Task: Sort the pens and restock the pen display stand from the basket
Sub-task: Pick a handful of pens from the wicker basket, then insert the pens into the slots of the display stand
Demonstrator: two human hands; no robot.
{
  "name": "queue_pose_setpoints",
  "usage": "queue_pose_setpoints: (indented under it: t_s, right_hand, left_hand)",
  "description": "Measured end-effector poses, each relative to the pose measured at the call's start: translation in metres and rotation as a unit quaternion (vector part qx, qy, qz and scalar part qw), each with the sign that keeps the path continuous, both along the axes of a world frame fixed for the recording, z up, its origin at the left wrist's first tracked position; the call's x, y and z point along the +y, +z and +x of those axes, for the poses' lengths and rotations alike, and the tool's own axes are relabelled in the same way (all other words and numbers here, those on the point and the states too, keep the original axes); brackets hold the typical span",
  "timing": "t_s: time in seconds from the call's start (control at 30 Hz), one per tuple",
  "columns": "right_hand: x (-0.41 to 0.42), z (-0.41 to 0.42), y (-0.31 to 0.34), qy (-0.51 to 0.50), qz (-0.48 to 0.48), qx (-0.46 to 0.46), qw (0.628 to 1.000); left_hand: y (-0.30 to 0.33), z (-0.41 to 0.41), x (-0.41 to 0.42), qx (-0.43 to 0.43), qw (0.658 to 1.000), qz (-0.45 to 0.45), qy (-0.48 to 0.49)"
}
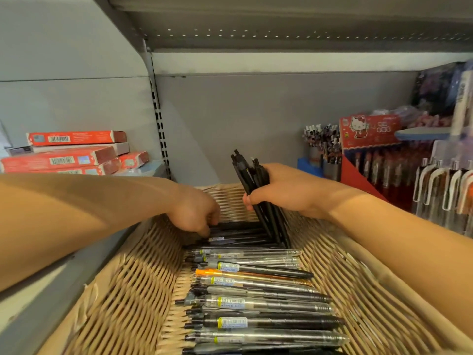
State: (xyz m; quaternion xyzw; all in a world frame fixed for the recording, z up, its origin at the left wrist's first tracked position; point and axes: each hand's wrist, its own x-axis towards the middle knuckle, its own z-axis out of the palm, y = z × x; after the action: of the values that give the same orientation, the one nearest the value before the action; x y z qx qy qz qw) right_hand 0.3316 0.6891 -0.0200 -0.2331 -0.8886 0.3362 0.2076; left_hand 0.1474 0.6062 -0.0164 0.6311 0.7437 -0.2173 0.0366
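A woven basket (128,285) fills the lower view, with several pens lying side by side along its bottom: clear and grey ones (256,301) near me, one orange pen (212,272), and black pens (243,235) at the far end. My right hand (289,190) grips an upright bundle of black pens (252,180), tips down in the basket. My left hand (197,213) reaches down with curled fingers onto the far black pens; whether it holds one is hidden.
The pen display stand (440,190) with hanging white-clipped pens is at the right, next to a red cartoon-cat box (366,131) and a cup of pens (320,139). Red boxes (74,152) are stacked on the shelf at left. A grey shelf back panel is behind.
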Motion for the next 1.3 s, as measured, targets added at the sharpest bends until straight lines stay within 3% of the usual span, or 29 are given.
queue_pose_setpoints:
  t_s: [0.1, 0.23, 0.33, 0.5, 0.63, 0.8, 0.87, 1.03, 1.13, 1.2, 1.3]
  right_hand:
    - [0.001, 0.002, -0.002, -0.002, -0.059, 0.034, 0.998]
    - [0.0, 0.0, -0.002, 0.019, -0.11, 0.053, 0.992]
    - [-0.001, -0.002, -0.001, 0.025, -0.092, 0.064, 0.993]
    - [-0.005, -0.002, 0.008, 0.038, -0.093, 0.097, 0.99]
    - [-0.029, 0.003, 0.031, 0.076, -0.098, 0.124, 0.985]
    - [-0.097, -0.013, 0.07, 0.1, -0.087, 0.2, 0.971]
    - [-0.133, -0.029, 0.084, 0.126, -0.105, 0.231, 0.959]
    - [-0.222, -0.083, 0.1, 0.18, -0.123, 0.313, 0.924]
    - [-0.257, -0.112, 0.089, 0.195, -0.12, 0.308, 0.923]
    - [-0.268, -0.123, 0.078, 0.187, -0.123, 0.302, 0.927]
    - [-0.271, -0.127, 0.066, 0.177, -0.151, 0.293, 0.927]
  left_hand:
    - [0.011, 0.003, -0.001, -0.049, 0.985, 0.161, -0.033]
    - [0.023, 0.009, -0.003, -0.231, 0.9, 0.365, -0.054]
    - [0.023, 0.01, -0.007, -0.315, 0.857, 0.406, -0.047]
    - [0.029, 0.015, -0.017, -0.414, 0.811, 0.41, -0.044]
    - [0.05, 0.023, -0.043, -0.425, 0.801, 0.42, -0.046]
    - [0.084, 0.025, -0.115, -0.408, 0.743, 0.528, -0.056]
    - [0.095, 0.02, -0.146, -0.402, 0.703, 0.584, -0.053]
    - [0.111, -0.003, -0.214, -0.536, 0.542, 0.641, -0.091]
    - [0.11, -0.018, -0.243, -0.581, 0.476, 0.645, -0.143]
    - [0.108, -0.023, -0.252, -0.571, 0.481, 0.651, -0.141]
    - [0.103, -0.028, -0.25, -0.496, 0.547, 0.664, -0.122]
